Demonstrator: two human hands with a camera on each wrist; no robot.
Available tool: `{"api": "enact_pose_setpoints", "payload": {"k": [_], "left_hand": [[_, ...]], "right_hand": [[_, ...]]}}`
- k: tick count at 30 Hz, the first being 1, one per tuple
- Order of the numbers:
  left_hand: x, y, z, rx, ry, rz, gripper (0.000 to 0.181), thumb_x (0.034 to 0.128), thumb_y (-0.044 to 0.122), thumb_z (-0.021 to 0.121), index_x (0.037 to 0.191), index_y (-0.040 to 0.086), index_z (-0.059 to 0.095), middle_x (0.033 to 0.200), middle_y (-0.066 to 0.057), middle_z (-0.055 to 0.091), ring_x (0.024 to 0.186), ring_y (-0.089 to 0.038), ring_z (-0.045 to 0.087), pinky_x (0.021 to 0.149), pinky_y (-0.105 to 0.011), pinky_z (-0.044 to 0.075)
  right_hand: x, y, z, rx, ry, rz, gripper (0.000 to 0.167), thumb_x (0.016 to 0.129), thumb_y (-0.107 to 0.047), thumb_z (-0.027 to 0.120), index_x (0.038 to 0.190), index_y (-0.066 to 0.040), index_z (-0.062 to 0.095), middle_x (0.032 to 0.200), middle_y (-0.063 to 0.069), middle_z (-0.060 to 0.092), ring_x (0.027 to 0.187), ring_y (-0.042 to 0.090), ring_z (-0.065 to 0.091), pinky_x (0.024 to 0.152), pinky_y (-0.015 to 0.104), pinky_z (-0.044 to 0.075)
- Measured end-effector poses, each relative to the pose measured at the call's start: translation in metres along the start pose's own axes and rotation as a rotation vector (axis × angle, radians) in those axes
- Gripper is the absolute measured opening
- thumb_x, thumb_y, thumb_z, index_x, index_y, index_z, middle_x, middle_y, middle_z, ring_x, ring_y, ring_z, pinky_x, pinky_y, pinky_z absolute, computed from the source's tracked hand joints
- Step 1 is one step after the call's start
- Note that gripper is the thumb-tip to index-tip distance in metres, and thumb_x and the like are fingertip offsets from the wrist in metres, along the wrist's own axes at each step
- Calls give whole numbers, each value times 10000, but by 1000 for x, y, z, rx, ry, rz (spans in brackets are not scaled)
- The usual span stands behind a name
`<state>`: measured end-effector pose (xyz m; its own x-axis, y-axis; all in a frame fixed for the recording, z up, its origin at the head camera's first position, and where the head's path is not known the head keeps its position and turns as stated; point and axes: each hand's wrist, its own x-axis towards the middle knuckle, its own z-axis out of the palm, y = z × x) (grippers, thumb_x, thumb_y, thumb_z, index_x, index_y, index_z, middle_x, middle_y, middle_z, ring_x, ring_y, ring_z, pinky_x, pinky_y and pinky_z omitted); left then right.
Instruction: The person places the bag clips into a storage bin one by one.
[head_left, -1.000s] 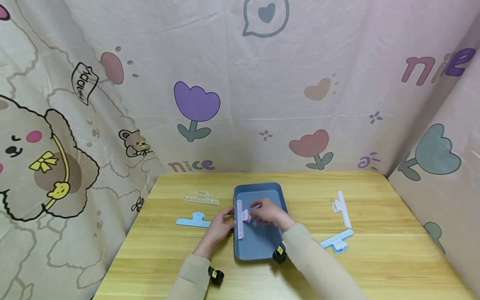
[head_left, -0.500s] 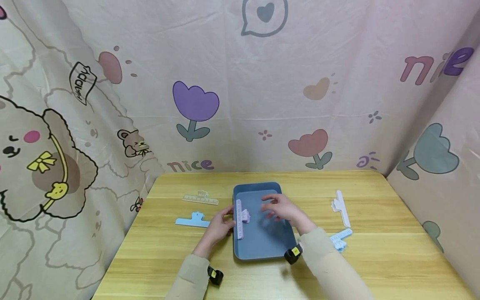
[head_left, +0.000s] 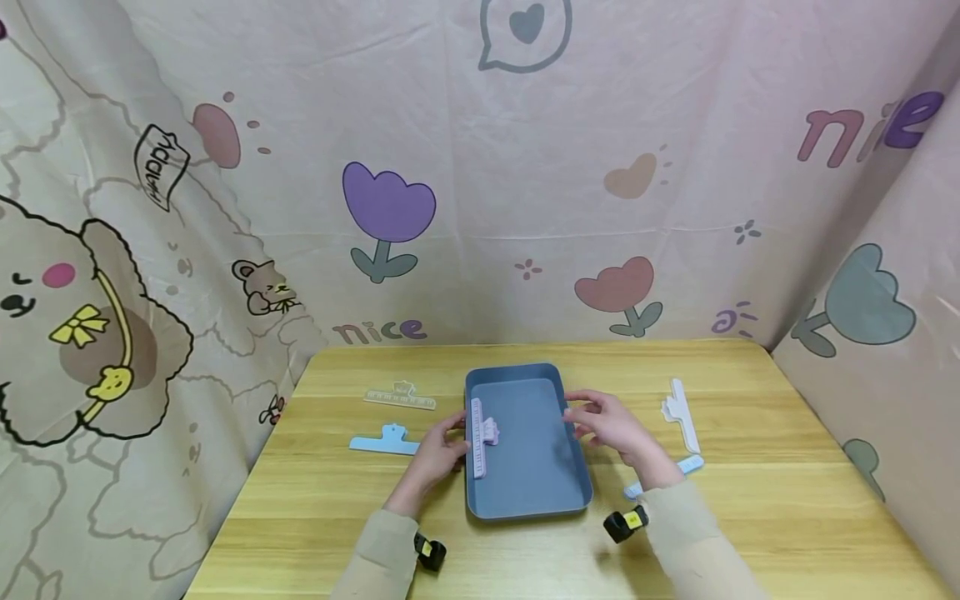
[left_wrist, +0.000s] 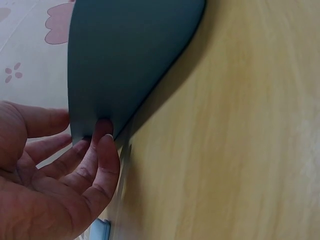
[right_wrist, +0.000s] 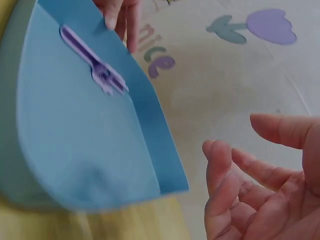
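A blue-grey tray (head_left: 536, 450) sits mid-table. Inside, along its left wall, lies a lilac long-bar clip (head_left: 478, 437), also visible as a purple clip (right_wrist: 95, 60) in the right wrist view. My left hand (head_left: 437, 454) holds the tray's left wall, thumb at the rim and fingers against the outside (left_wrist: 65, 180). Above the tray's right rim is my right hand (head_left: 611, 427), fingers loosely bent and nothing between them. In the right wrist view this right hand (right_wrist: 265, 185) appears apart from the tray.
On the left of the table (head_left: 300, 517) lie a clear clip (head_left: 400, 398) and a blue clip (head_left: 384, 444). To the right are a white clip (head_left: 681, 417) and a light blue clip (head_left: 686, 467), partly hidden behind my right forearm. A printed curtain (head_left: 480, 250) hangs behind.
My right hand has let go of the lilac clip's handle area and moved right across the tray to its right rim. The clip and my left hand have stayed put.
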<state>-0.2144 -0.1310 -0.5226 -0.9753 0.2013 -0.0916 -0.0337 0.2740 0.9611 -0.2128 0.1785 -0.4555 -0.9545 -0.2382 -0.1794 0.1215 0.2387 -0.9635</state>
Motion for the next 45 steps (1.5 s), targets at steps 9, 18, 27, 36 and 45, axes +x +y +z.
{"api": "enact_pose_setpoints", "payload": {"k": [9, 18, 27, 36, 45], "left_hand": [[-1, 1, 0, 6, 6, -12, 565, 951, -54, 535, 1490, 8, 379, 1362, -215, 462, 811, -200, 635, 657, -374, 532], [0, 1, 1, 1, 1, -11, 562, 951, -62, 531, 1489, 9, 382, 1355, -213, 466, 811, -204, 635, 661, -372, 532], [1, -1, -1, -9, 1, -7, 562, 950, -63, 533, 1488, 8, 384, 1359, -219, 463, 797, -199, 639, 649, -376, 532], [0, 0, 1, -10, -2, -20, 564, 955, -51, 531, 1493, 22, 381, 1374, -216, 456, 808, -201, 637, 674, -378, 529], [0, -1, 1, -12, 2, -17, 560, 955, -54, 526, 1492, 11, 378, 1366, -218, 458, 814, -203, 636, 658, -363, 521]], "right_hand": [[-31, 19, -40, 11, 129, 24, 543, 966, -225, 621, 1426, -3, 436, 1082, 115, 686, 871, 300, 651, 611, 318, 493], [-63, 37, -79, 58, 177, 50, 621, 988, -271, 593, 1480, -3, 325, 1054, 16, 682, 815, 200, 635, 631, 293, 497], [-84, 55, -102, 21, 256, 125, 659, 997, -247, 578, 1496, 15, 237, 1002, -48, 688, 775, 164, 640, 636, 303, 496], [-102, 75, -110, 39, 286, 200, 674, 993, -200, 575, 1489, 64, 203, 1022, 70, 682, 739, 153, 628, 562, 266, 497], [-111, 93, -109, 92, 290, 269, 622, 997, -191, 564, 1466, 74, 253, 968, 53, 661, 697, 119, 600, 535, 249, 477]]}}
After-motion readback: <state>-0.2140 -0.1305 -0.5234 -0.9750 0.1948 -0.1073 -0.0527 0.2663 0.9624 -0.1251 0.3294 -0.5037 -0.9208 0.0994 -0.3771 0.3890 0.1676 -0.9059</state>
